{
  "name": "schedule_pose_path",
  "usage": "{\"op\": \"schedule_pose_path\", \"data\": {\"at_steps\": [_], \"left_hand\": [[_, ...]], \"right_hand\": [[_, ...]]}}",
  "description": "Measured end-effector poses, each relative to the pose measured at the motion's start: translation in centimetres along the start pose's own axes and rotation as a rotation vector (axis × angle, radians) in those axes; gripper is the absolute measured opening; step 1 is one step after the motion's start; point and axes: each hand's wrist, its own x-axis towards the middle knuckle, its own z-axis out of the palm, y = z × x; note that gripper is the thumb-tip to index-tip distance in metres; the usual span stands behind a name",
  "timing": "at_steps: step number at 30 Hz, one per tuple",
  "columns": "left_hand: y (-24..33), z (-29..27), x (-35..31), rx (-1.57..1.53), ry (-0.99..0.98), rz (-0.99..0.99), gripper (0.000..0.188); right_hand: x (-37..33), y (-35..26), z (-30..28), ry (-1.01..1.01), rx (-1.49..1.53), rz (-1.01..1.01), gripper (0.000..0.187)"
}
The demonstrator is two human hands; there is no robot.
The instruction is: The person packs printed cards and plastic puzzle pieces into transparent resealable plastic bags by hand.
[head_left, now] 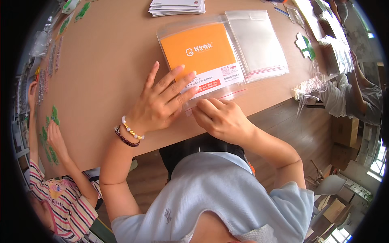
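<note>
While left fingers (169, 79) splay, packet (200, 38) beneath, right fingers (207, 106) curled

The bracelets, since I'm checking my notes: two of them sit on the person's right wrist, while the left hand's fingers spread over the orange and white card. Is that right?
Not quite: in the head view, the two bracelets sit on the left wrist. The left hand's fingers do spread over the orange and white card.

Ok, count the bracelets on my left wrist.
2: the pale-and-gold bracelet nearer your left hand, the dark bracelet farther from it. Others may be hidden beneath.
</note>
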Motion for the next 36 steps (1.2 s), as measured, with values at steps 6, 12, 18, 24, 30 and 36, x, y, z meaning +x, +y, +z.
{"op": "schedule_pose_path", "data": {"at_steps": [6,12,18,24,30,36], "left_hand": [[-0.2,0.2,0.5,-0.031,0.044,0.078,0.037],[-0.1,0.0,-0.4,-0.039,0.092,0.078,0.034],[0.7,3.1,-0.7,-0.013,0.204,0.08,0.029],[1.3,3.0,0.1,-0.013,0.234,0.114,0.029],[0.2,0.9,0.2,0.061,0.123,0.118,0.025],[0.9,1.0,0.5,0.018,0.125,0.17,0.021]], "right_hand": [[0.1,0.8,0.6,0.072,0.095,0.074,0.02],[0.7,0.2,0.2,0.114,0.098,0.026,0.023],[-0.9,0.1,0.7,0.16,0.057,0.015,0.02],[-1.4,0.3,0.3,0.154,0.015,0.003,0.025],[-0.6,0.5,1.1,0.131,0.03,-0.034,0.03],[-1.8,0.1,1.0,0.202,-0.058,0.026,0.026]]}}
